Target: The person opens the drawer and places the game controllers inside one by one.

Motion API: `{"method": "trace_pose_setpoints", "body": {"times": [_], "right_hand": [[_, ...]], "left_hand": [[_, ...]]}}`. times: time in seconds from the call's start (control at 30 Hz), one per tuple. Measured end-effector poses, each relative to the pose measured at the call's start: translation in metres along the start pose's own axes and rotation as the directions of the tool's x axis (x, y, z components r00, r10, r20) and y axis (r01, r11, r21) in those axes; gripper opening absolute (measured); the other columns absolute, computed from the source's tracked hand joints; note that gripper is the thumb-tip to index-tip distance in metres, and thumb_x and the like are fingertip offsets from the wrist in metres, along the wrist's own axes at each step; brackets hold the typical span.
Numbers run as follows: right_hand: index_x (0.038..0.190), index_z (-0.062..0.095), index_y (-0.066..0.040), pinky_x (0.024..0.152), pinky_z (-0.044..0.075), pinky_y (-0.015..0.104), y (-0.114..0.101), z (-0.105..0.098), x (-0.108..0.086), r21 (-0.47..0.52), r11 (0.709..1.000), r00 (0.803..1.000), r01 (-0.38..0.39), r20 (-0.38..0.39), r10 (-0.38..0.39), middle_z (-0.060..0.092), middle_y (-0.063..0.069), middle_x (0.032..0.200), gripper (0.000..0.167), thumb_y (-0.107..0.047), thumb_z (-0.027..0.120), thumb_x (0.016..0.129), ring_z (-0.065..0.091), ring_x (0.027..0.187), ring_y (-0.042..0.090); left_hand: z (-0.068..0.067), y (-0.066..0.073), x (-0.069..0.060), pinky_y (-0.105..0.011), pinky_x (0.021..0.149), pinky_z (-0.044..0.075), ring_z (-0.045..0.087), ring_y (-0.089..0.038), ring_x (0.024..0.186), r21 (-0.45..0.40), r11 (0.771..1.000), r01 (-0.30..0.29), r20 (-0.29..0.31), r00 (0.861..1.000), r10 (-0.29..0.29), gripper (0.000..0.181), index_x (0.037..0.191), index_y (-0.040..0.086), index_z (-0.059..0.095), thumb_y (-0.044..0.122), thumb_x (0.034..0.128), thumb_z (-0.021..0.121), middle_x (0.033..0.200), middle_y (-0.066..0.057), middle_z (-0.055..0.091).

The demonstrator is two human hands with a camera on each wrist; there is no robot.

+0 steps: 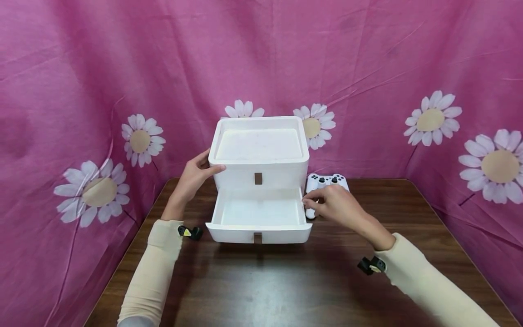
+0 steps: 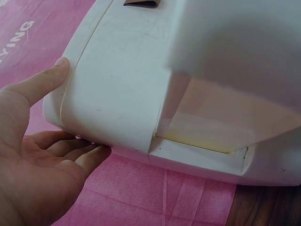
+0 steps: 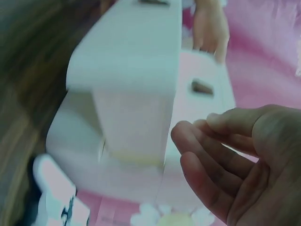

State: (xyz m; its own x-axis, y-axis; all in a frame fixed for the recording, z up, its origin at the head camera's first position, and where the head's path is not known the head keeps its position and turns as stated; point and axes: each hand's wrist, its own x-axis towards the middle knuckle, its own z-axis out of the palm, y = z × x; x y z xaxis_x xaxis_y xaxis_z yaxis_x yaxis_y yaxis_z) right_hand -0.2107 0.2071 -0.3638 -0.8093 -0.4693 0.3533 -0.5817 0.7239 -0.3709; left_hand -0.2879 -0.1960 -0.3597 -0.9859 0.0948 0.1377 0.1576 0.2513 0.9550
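A white two-drawer organizer (image 1: 237, 175) stands on the table, its shallow top tray facing up. Its lower drawer (image 1: 233, 234) is pulled out, showing the white floor inside; the upper one is closed. Each drawer front carries a brown tab (image 1: 258, 178). My left hand (image 1: 192, 179) grips the upper left front corner, the thumb (image 2: 49, 81) against the casing and the other fingers along its side. By the right wall of the pulled-out drawer is my right hand (image 1: 337, 204), with fingers (image 3: 202, 181) loosely bent and nothing between them. Whether its fingertips touch the wall, I cannot tell.
A white game controller (image 1: 312, 184) lies right of the organizer, partly hidden by my right hand. The dark wooden table (image 1: 261, 286) extends toward me. Pink cloth (image 1: 367, 54) with white daisies hangs behind and at both sides.
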Motion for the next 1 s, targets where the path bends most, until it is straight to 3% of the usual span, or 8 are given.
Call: {"method": "trace_pose_setpoints", "body": {"times": [0.27,0.5,0.67,1.0], "right_hand": [[0.104,0.087,-0.011,0.061,0.045,0.03,0.046,-0.012,0.014,-0.059,0.998,0.997,-0.027,0.076,0.032,0.081,0.0,0.087,0.013,-0.016,0.078,0.097,0.05,0.059,0.007],[0.113,0.084,-0.009,0.077,0.057,0.041,0.085,-0.013,0.024,-0.062,0.997,0.977,-0.039,0.206,0.051,0.082,0.009,0.109,0.017,-0.012,0.076,0.098,0.072,0.085,0.014],[0.114,0.082,-0.006,0.079,0.06,0.043,0.102,-0.011,0.029,-0.052,0.997,0.964,-0.049,0.258,0.061,0.082,0.012,0.11,0.019,-0.01,0.075,0.097,0.073,0.085,0.017],[0.119,0.076,0.004,0.087,0.061,0.049,0.126,0.003,0.03,-0.024,0.998,0.91,-0.049,0.411,0.055,0.078,0.021,0.109,0.033,-0.006,0.08,0.088,0.074,0.101,0.033]], "left_hand": [[0.0,0.002,-0.001,-0.046,0.114,0.05,0.057,-0.027,0.141,0.009,1.0,-0.007,-0.007,1.0,0.007,0.086,0.167,0.019,0.039,0.029,0.0943,0.084,0.162,-0.01,0.053],[0.0,0.001,0.0,-0.044,0.113,0.051,0.058,-0.026,0.14,0.006,1.0,-0.001,0.001,1.0,0.001,0.087,0.167,0.019,0.039,0.029,0.094,0.084,0.161,-0.008,0.053],[0.0,0.001,0.0,-0.046,0.114,0.05,0.057,-0.027,0.141,0.001,1.0,0.0,0.003,1.0,0.0,0.086,0.167,0.019,0.038,0.029,0.0943,0.084,0.162,-0.009,0.053],[0.001,0.001,0.001,-0.048,0.116,0.049,0.058,-0.027,0.14,-0.002,1.0,-0.008,0.003,1.0,0.008,0.087,0.167,0.018,0.039,0.028,0.0939,0.084,0.161,-0.009,0.053]]}}
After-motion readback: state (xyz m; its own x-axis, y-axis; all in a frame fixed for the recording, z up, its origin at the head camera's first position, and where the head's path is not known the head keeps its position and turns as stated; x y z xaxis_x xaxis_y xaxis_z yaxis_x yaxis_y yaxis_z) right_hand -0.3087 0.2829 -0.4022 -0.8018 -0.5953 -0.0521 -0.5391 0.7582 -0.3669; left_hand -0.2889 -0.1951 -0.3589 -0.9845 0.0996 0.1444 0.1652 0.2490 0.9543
